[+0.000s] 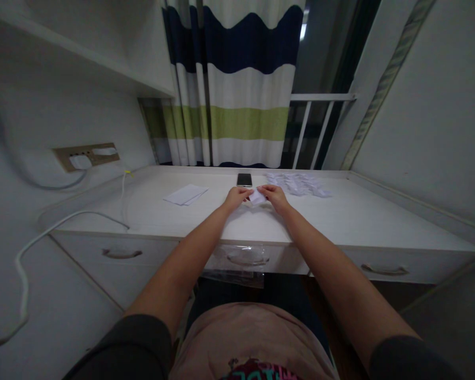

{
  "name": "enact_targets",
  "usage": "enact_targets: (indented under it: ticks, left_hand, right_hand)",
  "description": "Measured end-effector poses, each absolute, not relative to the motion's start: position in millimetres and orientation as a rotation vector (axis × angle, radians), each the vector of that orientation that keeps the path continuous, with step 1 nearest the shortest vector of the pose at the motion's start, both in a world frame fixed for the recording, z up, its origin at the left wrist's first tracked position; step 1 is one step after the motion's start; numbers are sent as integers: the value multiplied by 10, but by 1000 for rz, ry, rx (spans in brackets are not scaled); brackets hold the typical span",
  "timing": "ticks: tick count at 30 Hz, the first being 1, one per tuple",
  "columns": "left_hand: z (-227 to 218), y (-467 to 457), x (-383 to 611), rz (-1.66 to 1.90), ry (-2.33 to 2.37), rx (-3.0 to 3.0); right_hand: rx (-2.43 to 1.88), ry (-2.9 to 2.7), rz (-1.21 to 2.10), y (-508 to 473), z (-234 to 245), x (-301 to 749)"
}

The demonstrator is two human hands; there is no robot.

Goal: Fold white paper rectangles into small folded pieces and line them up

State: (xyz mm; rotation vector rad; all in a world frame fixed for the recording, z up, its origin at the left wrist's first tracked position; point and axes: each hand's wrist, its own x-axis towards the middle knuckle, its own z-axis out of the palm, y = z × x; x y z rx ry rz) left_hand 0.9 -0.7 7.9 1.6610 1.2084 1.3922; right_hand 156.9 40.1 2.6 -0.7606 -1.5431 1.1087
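Note:
Between my two hands is a small white piece of paper [257, 197], which looks folded, held just above the desk. My left hand [237, 196] pinches its left edge with thumb and fingers. On the other side, my right hand [274, 196] grips the upper right edge, fingers closed. A dark phone [244, 180] lies on the desk just beyond my left hand. Left of the hands rests a small stack of flat white paper sheets [186, 194]. Many folded white paper pieces [298, 184] lie in rows behind and to the right of my right hand.
The white desk [364, 216] has drawers with handles along its front. A clear plastic bag [237, 264] hangs at the middle drawer. At the left, a white cable [75, 216] crosses the desk edge below a wall socket [86, 156]. A striped curtain [249, 89] hangs behind.

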Motion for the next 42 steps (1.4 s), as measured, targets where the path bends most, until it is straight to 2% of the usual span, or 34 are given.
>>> enact_targets:
  ticks: [12,22,33,42]
  left_hand:
    - [67,-37,47,1272,1171,1719]
    - [94,-16,-1,1448,1238,1657]
    - [90,-55,36,1384,1157,1571]
    - [55,-19,34,1462,1382,1868]
  right_hand:
    - [-766,-1542,1079,343,56,1555]
    - [-815,-1628,1070,330,54,1578]
    - [-799,-1591,1057,392,35,1567]
    - [-974,-1631,1098,312,35,1545]
